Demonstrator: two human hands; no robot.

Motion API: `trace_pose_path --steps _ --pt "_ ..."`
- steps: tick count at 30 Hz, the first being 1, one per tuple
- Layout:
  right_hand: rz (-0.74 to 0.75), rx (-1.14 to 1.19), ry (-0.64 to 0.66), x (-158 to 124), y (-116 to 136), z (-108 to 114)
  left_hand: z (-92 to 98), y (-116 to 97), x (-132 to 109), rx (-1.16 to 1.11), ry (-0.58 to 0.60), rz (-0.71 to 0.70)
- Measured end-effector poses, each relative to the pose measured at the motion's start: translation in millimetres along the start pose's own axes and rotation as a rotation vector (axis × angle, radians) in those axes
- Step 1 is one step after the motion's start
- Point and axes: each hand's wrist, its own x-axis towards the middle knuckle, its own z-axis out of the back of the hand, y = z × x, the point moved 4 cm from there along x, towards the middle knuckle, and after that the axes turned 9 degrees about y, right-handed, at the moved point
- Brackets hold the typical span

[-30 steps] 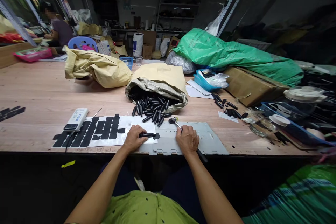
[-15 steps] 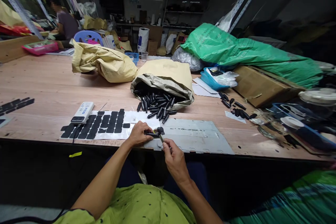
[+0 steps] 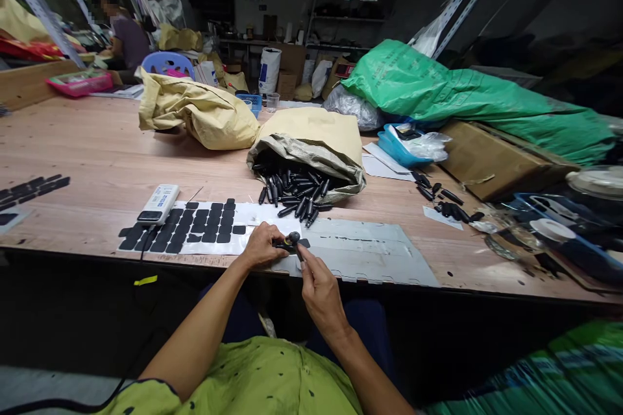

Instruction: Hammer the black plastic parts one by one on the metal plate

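Note:
My left hand (image 3: 264,246) rests at the bench's front edge, its fingers closed round a slim black piece (image 3: 281,246) that they partly hide. My right hand (image 3: 321,295) pinches a thin, rod-like tool (image 3: 299,255) whose upper end meets the black piece. A small rounded dark knob (image 3: 293,237) shows at that spot; I cannot tell whether it belongs to the tool or to the piece. Both hands are over a grey sheet (image 3: 360,253). Left of them lies a white backing sheet with rows of black rounded-square pads (image 3: 207,228).
Black, pen-like parts (image 3: 304,198) spill from an open tan sack (image 3: 311,123) ahead. A white box-shaped device (image 3: 158,204) stands on the left. More black parts (image 3: 450,207), a blue basket (image 3: 403,149) and a carton (image 3: 501,159) occupy the right. A co-worker (image 3: 127,39) sits far left.
The tool in my right hand has tilted and its end has shifted slightly toward the left hand. The whole view has drifted a little, so bench things appear slightly further right.

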Motion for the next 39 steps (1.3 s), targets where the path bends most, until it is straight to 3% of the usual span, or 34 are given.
trace_pose_path --steps 4,9,12,17,20,25,29,32,35,39 --pt "-0.009 0.037 -0.033 -2 -2 8 -0.2 -1 0 -0.02 -0.013 -0.002" --pt "-0.037 0.007 0.018 -7 -10 5 0.4 -2 -1 -0.021 -0.039 0.008" --pt "-0.053 -0.038 -0.06 0 -19 18 1.9 -4 -1 -0.003 -0.036 0.009" --pt "-0.254 -0.383 -0.183 30 -53 61 3.6 -8 -3 0.005 -0.026 0.014" --pt "-0.348 -0.655 -0.179 47 -78 79 2.6 -6 -3 -0.01 -0.016 0.016" --pt "-0.35 -0.809 -0.21 55 -101 79 2.9 -2 0 -0.004 0.004 -0.021" --pt "-0.357 -0.797 -0.264 53 -103 75 1.4 -19 -15 -0.021 -0.009 -0.052" --pt "-0.345 -0.794 -0.255 53 -102 75 -13.9 -49 -44 -0.086 0.061 -0.179" --pt "-0.343 -0.799 -0.252 53 -103 76 -46.2 -67 -73 -0.125 0.239 -0.253" --pt "-0.345 -0.804 -0.245 53 -104 76 -103.0 -43 -86 -0.097 0.452 -0.026"
